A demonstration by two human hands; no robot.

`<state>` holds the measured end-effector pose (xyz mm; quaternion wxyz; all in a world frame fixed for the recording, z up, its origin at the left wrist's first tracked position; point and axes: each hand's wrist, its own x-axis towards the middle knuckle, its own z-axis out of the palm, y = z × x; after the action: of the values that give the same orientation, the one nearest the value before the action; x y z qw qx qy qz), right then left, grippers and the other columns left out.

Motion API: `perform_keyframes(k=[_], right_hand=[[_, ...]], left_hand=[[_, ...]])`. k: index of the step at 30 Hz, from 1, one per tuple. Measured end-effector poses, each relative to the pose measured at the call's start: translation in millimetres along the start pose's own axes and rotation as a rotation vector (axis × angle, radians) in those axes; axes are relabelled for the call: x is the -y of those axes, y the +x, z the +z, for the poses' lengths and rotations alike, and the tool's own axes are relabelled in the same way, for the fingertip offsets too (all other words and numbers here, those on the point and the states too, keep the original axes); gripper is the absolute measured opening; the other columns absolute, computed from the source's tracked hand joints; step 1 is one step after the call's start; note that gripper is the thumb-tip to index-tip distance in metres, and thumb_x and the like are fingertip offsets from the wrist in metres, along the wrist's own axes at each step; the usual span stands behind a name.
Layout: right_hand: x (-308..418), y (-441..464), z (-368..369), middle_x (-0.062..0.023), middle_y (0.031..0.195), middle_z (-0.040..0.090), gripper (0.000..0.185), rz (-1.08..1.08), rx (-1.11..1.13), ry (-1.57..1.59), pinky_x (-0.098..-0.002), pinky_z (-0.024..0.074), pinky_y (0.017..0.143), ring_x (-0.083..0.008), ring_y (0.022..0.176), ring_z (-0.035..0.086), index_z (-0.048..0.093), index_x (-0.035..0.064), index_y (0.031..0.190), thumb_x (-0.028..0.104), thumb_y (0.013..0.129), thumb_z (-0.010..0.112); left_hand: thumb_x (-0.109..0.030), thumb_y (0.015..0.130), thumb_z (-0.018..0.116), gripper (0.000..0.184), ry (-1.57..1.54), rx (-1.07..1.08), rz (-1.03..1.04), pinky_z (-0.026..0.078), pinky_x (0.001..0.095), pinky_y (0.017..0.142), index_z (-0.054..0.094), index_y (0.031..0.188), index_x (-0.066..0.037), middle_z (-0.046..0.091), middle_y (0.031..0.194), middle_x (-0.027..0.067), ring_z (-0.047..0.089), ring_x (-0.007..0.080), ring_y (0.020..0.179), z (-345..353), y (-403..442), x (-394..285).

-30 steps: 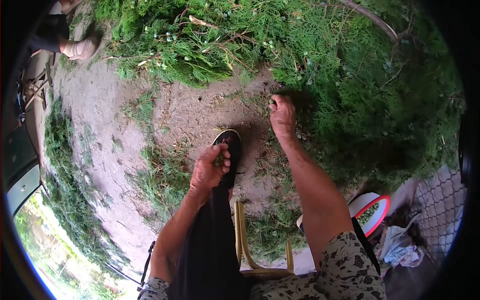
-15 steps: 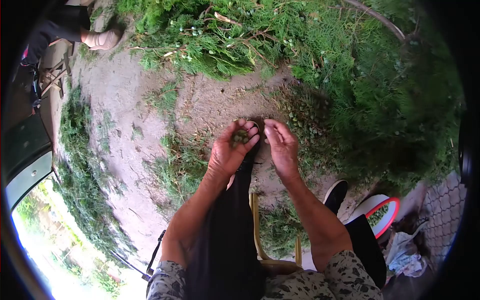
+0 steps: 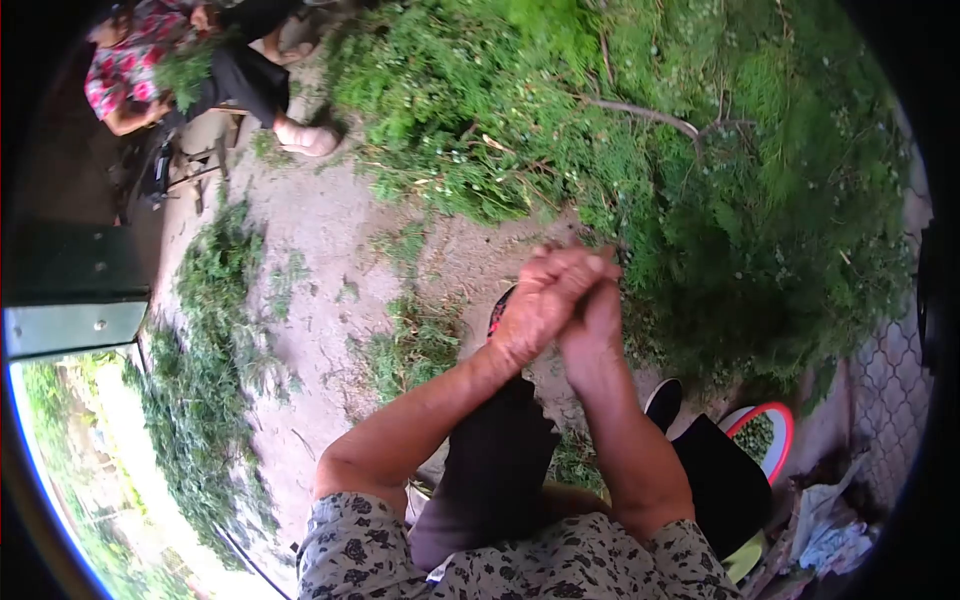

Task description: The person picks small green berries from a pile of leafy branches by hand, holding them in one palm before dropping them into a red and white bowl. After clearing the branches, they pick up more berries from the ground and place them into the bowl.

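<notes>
My left hand [image 3: 540, 305] lies back up across my right hand [image 3: 602, 318], in front of the branch pile. Its fingers fold over the right palm, and the two hands press together. The right hand's fingers are mostly covered. Whatever lies between the palms is hidden; no green cones show there now. Beyond the fingers spread cut evergreen branches [image 3: 480, 170] bearing small pale-green cones. At lower right, beside my dark trouser leg, stands a white container with a red rim [image 3: 788, 440]; small green pieces fill part of it.
Another person in a flowered shirt [image 3: 100, 90] sits at upper left, holding a green sprig [image 3: 185, 75]. A strip of cut greenery [image 3: 200, 400] runs along the left ground. Crumpled plastic [image 3: 835, 535] lies at lower right by patterned paving [image 3: 885, 390].
My left hand, which was palm up with small green cones, has turned over and come onto my right hand. The view has shifted, bringing the other person's upper body into sight.
</notes>
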<state>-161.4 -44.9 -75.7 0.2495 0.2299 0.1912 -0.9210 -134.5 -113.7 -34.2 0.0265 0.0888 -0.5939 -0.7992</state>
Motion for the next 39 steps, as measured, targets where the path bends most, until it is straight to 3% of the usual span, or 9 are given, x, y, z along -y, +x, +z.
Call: perform_keyframes(k=[8,12,16,19,20,26,29,31,39], right_hand=[[21,-83,37,-0.004,0.097,0.056,0.02,-0.056,-0.14,-0.088,-0.0379,0.049,0.085,-0.0183,0.09,0.055,0.053,0.0086,0.099,0.027,0.093,0.057],[21,-110,29,-0.0052,0.086,0.058,0.033,0.034,0.011,-0.064,-0.0335,0.0516,0.072,-0.018,0.081,0.055,0.058,0.0049,0.094,0.036,0.085,0.066],[62,-137,4,-0.0037,0.089,0.054,0.029,0.168,0.074,-0.226,-0.0217,0.043,0.053,-0.0122,0.069,0.05,0.056,0.0024,0.105,0.027,0.091,0.061],[122,-199,11,-0.0011,0.081,0.05,0.03,-0.099,0.009,-0.292,-0.0171,0.0387,0.05,-0.0083,0.064,0.047,0.052,0.0002,0.109,0.021,0.09,0.063],[167,-201,-27,-0.0011,0.083,0.049,0.026,-0.035,0.259,-0.253,-0.0181,0.0388,0.053,-0.0082,0.066,0.045,0.052,-0.0002,0.109,0.018,0.092,0.06],[326,-277,-184,-0.0121,0.093,0.057,0.031,-0.641,-0.395,-0.365,-0.0315,0.049,0.069,-0.0231,0.085,0.057,0.053,-0.0032,0.111,0.02,0.092,0.059],[353,-299,-263,-0.0103,0.104,0.057,0.037,-0.657,-0.551,-0.16,-0.0337,0.0489,0.073,-0.0216,0.099,0.053,0.055,-0.0018,0.108,0.028,0.088,0.065],[327,-324,-263,-0.0169,0.109,0.056,0.048,-0.41,-0.978,-1.934,-0.0365,0.0494,0.083,-0.0278,0.102,0.054,0.054,-0.0039,0.107,0.033,0.081,0.072],[417,-376,-431,-0.0285,0.118,0.055,0.07,-0.591,-1.422,-2.441,-0.045,0.0452,0.093,-0.0415,0.108,0.054,0.053,-0.0032,0.122,0.042,0.073,0.074]], left_hand=[[-0.02,0.091,0.059,0.021,0.059,0.141,-0.004,0.046,0.0303,0.086,0.069,0.098,-0.003,0.067,0.093,0.0077,0.061,0.0166,0.093,9,-41,-64],[-0.024,0.092,0.057,0.023,-0.844,-0.004,-0.21,0.05,0.0385,0.09,0.061,0.098,-0.002,0.066,0.104,0.0132,0.063,0.0229,0.098,-7,-62,-71],[-0.024,0.094,0.054,0.024,-0.806,-0.165,-0.018,0.055,0.0378,0.077,0.058,0.106,-0.004,0.067,0.098,0.0119,0.066,0.0213,0.083,-54,-101,-68],[-0.025,0.095,0.053,0.03,-0.506,-0.414,-0.006,0.054,0.0379,0.076,0.054,0.115,-0.003,0.066,0.092,0.0108,0.065,0.023,0.081,-94,-143,-57],[-0.026,0.095,0.053,0.033,-0.409,-0.513,-0.035,0.054,0.038,0.076,0.053,0.118,-0.002,0.066,0.091,0.0105,0.065,0.0237,0.082,-111,-156,-48],[-0.025,0.095,0.05,0.04,-0.178,-0.829,-0.308,0.049,0.0415,0.088,0.046,0.129,-0.003,0.056,0.124,0.0159,0.057,0.0283,0.11,-196,-233,21],[-0.029,0.095,0.05,0.047,-0.191,-0.882,-0.343,0.042,0.0449,0.097,0.041,0.135,-0.005,0.048,0.134,0.0164,0.048,0.0308,0.121,-217,-259,35],[-0.035,0.094,0.05,0.053,-0.207,-0.954,-0.366,0.033,0.0483,0.104,0.04,0.137,-0.005,0.043,0.139,0.0163,0.039,0.0316,0.13,-218,-267,33],[-0.03,0.091,0.056,0.046,-0.376,-1.089,-0.214,0.035,0.0458,0.102,0.049,0.129,-0.003,0.048,0.134,0.014,0.043,0.0295,0.125,-239,-290,55]])
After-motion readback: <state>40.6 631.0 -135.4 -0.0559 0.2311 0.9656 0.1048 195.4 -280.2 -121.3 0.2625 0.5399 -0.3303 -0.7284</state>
